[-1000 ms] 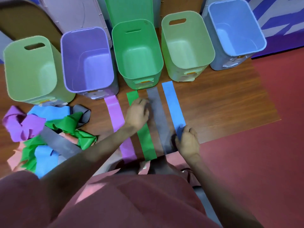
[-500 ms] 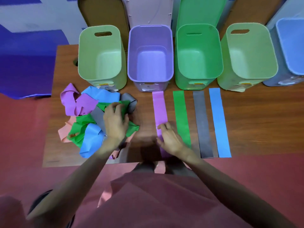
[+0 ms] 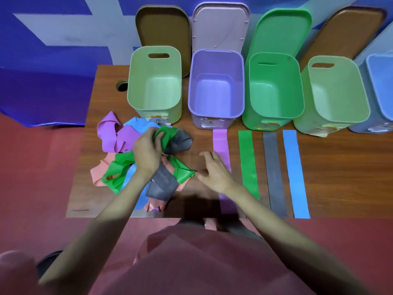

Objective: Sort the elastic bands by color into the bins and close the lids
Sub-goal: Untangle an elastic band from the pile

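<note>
A tangled pile of elastic bands [image 3: 119, 167] in purple, blue, green, grey and salmon lies at the table's left. My left hand [image 3: 146, 152] grips a green band [image 3: 167, 134] at the top of the pile. My right hand [image 3: 214, 169] hovers with spread fingers over the table, partly above the flat purple band [image 3: 220, 141]. Beside it lie a flat green band [image 3: 247, 158], a grey band [image 3: 274, 171] and a blue band [image 3: 294, 171]. Open bins stand behind: pale green [image 3: 155, 54], purple [image 3: 217, 56], green [image 3: 274, 60], pale green [image 3: 333, 64] and blue [image 3: 380, 81].
Lids lean upright behind the bins: brown [image 3: 163, 28], pinkish [image 3: 220, 26], green [image 3: 280, 30] and brown [image 3: 344, 33]. The wooden table [image 3: 340, 167] has a round hole [image 3: 122, 86] at its back left corner. Red floor surrounds the table's front edge.
My left hand went from the laid-out bands to the pile and closed on a green band. My right hand left the blue band and moved left over the purple one. The view shifted left.
</note>
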